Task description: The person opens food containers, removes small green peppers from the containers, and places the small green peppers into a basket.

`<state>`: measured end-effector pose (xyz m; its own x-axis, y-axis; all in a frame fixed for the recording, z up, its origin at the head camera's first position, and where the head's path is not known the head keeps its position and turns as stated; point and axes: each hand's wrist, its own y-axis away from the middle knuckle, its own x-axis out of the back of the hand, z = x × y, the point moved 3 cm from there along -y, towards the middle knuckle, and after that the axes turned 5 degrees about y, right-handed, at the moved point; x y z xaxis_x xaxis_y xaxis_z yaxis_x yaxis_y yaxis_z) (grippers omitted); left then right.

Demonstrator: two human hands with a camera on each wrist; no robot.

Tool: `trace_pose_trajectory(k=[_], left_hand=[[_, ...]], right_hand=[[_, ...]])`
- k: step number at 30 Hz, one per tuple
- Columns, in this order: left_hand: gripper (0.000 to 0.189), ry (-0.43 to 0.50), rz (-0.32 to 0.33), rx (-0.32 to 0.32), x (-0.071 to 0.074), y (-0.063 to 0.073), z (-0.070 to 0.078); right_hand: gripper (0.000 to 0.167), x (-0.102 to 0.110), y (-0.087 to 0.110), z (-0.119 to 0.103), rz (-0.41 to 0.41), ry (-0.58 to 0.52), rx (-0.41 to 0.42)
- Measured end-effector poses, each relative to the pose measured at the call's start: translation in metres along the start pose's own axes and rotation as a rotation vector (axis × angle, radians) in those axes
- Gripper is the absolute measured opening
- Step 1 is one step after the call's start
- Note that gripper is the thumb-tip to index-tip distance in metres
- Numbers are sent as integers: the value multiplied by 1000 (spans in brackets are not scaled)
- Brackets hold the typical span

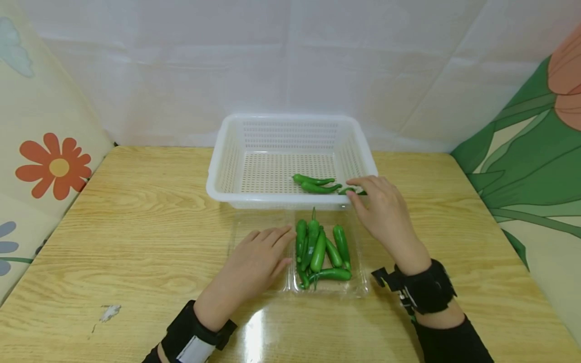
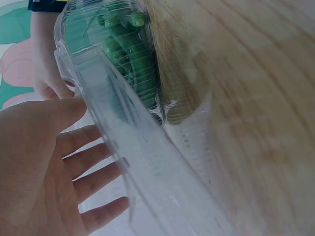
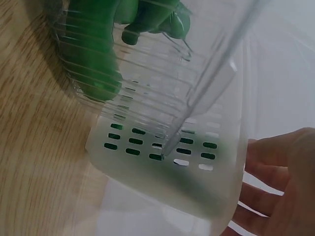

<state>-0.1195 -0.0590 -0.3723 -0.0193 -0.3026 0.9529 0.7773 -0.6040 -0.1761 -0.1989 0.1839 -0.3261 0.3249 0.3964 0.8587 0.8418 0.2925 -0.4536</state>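
Green chili peppers (image 1: 320, 249) lie in the right half of a clear plastic clamshell container (image 1: 358, 282), opened flat on the table. My left hand (image 1: 258, 257) is over the container's middle, beside the peppers. In the left wrist view its fingers spread along the clear plastic edge (image 2: 106, 123), holding nothing. A white perforated basket (image 1: 290, 198) stands behind, with several chili peppers (image 1: 317, 189) near its front right. My right hand (image 1: 386, 212) reaches over the basket's near right corner, thumb and index finger apart above peppers there. Its fingertips are partly hidden by the rim in the right wrist view.
The wooden table (image 1: 150, 227) carries the basket and container. A white sheet (image 1: 181, 75) hangs behind, with flower-patterned panels (image 1: 59, 166) at both sides. A worn patch (image 1: 110, 312) marks the table at front left.
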Motion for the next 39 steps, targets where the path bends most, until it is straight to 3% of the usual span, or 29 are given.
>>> trace_pose_trajectory(k=[19, 28, 39], left_hand=[[53, -19, -1, 2, 1, 0, 1], [54, -17, -11, 11, 0, 0, 0], [54, -9, -14, 18, 0, 0, 0]], right_hand=[[29, 6, 0, -3, 102, -51, 69], [22, 10, 0, -8, 197, -90, 196], [24, 12, 1, -12, 122, -250, 241]])
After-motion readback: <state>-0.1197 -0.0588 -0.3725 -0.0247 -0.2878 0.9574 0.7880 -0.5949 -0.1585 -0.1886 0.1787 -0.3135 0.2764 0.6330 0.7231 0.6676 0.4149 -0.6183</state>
